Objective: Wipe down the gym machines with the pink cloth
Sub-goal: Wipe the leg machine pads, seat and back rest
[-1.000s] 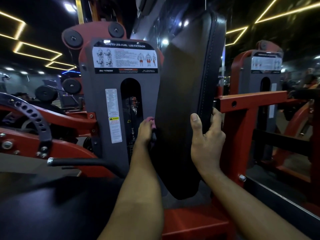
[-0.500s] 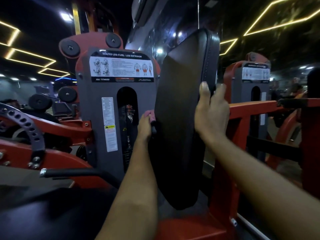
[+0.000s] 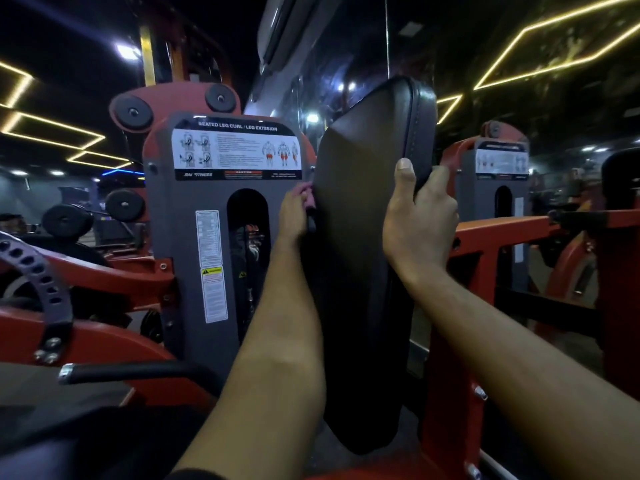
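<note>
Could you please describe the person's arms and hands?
The left forearm and right forearm are bare. The left hand and right hand wear no gloves, and no watch or ring shows. A dark edge low on the left arm may be a sleeve.

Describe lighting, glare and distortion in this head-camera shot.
Head view: dim gym, lit by yellow ceiling strips and a white spotlight; soft sheen atop the black pad; wide-angle curving toward the edges; placard heading legible, fine print blurred; pink cloth by the left hand barely shows.
</note>
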`<state>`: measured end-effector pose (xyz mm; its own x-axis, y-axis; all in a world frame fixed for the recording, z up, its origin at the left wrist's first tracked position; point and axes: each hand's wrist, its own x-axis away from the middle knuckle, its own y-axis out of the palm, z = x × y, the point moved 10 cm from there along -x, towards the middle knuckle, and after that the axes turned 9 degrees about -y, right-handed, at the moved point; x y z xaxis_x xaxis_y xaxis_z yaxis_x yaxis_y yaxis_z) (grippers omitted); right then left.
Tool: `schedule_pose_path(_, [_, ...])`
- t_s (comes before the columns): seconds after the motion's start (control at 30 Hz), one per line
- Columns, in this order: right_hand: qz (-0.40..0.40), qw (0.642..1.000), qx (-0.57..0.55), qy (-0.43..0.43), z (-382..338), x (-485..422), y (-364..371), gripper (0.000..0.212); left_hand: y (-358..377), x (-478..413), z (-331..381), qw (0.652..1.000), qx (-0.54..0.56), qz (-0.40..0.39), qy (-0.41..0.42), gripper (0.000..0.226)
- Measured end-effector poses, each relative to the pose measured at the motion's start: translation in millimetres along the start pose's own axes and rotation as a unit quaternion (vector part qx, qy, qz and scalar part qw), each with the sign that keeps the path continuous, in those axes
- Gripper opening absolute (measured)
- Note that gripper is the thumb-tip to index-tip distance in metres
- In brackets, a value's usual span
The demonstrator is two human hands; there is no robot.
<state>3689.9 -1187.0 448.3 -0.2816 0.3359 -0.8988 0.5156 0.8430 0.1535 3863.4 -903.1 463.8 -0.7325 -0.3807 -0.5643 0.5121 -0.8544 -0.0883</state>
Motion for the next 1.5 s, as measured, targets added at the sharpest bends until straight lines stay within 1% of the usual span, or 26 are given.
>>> schedule_pose_path(0.1, [-0.003, 1.0, 0.002, 0.004, -1.0, 1.0, -0.7, 0.045, -0.2, 31.4, -45.9, 0.996, 0.04, -0.041, -0.061, 0.036])
schedule_pose_path(0.13, [-0.004, 1.0, 0.002, 0.004, -1.2, 1.2, -0.5, 0.045, -2.2, 35.5, -52.7, 0.996, 0.035, -0.048, -0.063, 0.035])
schedule_pose_path(0.17, [-0.003, 1.0, 0.001, 0.004, -1.1, 1.8, 0.1, 0.044, -5.2, 36.4, -49.5, 0.998, 0.009, -0.047, -0.046, 0.034])
schedule_pose_path(0.27, [0.003, 1.0, 0.002, -0.002, -3.8, 2.3, -2.1, 0.046, -10.9, 11.8, -4.3, 0.996, -0.086, 0.002, 0.029, 0.028])
schedule_pose_path(0.33, [0.008, 1.0, 0.005, -0.002, -3.2, 1.7, -2.6, 0.048, -4.5, -19.7, 34.6, 0.992, -0.116, 0.015, 0.045, 0.036])
schedule_pose_path(0.4, [0.006, 1.0, -0.003, -0.001, -2.0, 2.5, -2.3, 0.05, -0.8, -43.9, 69.4, 0.992, -0.117, 0.03, 0.046, 0.045])
schedule_pose_path(0.47, [0.011, 1.0, -0.007, -0.003, -1.7, 2.1, -2.8, 0.05, 5.4, -57.3, 94.3, 0.991, -0.111, 0.032, 0.074, 0.043])
schedule_pose_path(0.5, [0.012, 1.0, -0.004, -0.003, -1.3, 2.3, -2.8, 0.051, 5.7, -52.6, 100.6, 0.992, -0.089, 0.035, 0.086, 0.04])
schedule_pose_path(0.6, [0.011, 1.0, -0.003, -0.002, -2.4, 2.9, -2.9, 0.053, 9.3, -49.5, 87.1, 0.995, -0.035, 0.016, 0.09, 0.026])
schedule_pose_path(0.7, [0.01, 1.0, 0.004, -0.003, -4.6, 1.7, -3.7, 0.052, 8.8, -42.4, 48.3, 0.999, 0.04, -0.011, 0.021, 0.021])
schedule_pose_path(0.73, [0.006, 1.0, 0.005, -0.003, -4.7, 2.4, -2.8, 0.052, 9.6, -42.4, 30.1, 0.999, 0.046, -0.015, 0.0, 0.023])
schedule_pose_path(0.8, [-0.001, 1.0, 0.009, -0.001, -4.1, 3.1, -1.6, 0.051, 10.7, -32.0, 7.8, 0.997, 0.063, -0.029, -0.015, 0.027])
schedule_pose_path(0.87, [-0.02, 1.0, 0.014, 0.009, -2.9, 0.7, -0.6, 0.05, 4.5, -23.2, -4.9, 0.999, 0.045, -0.018, -0.006, 0.025])
schedule_pose_path(0.97, [-0.061, 0.997, 0.006, 0.044, 0.7, -18.0, 2.4, 0.051, -4.7, -13.6, 3.8, 1.0, -0.022, 0.01, 0.017, 0.026])
schedule_pose_path(1.0, [-0.067, 0.996, -0.003, 0.053, 0.6, -28.5, 1.8, 0.051, -6.3, -14.8, 17.1, 0.999, -0.034, 0.017, 0.027, 0.024])
schedule_pose_path(1.07, [-0.066, 0.996, -0.027, 0.045, -3.1, -41.6, 2.7, 0.048, -6.0, -11.5, 49.2, 0.998, -0.041, 0.023, 0.052, 0.019])
schedule_pose_path(1.17, [-0.016, 0.999, -0.04, 0.032, -1.2, -42.4, 1.5, 0.043, -0.4, -10.6, 113.2, 0.992, -0.048, 0.017, 0.113, 0.014])
schedule_pose_path(1.3, [0.003, 0.997, -0.063, 0.041, 6.6, -39.9, 2.2, 0.039, 21.7, -14.2, 173.7, 0.983, -0.034, -0.055, 0.174, 0.016])
schedule_pose_path(1.4, [0.007, 0.997, -0.073, 0.04, 4.8, -40.2, 0.2, 0.039, 35.8, 4.5, 208.3, 0.971, -0.063, -0.085, 0.212, 0.02])
schedule_pose_path(1.5, [0.012, 0.995, -0.088, 0.045, 6.5, -38.4, 0.0, 0.037, 46.5, 21.4, 215.5, 0.962, -0.036, -0.115, 0.247, 0.019])
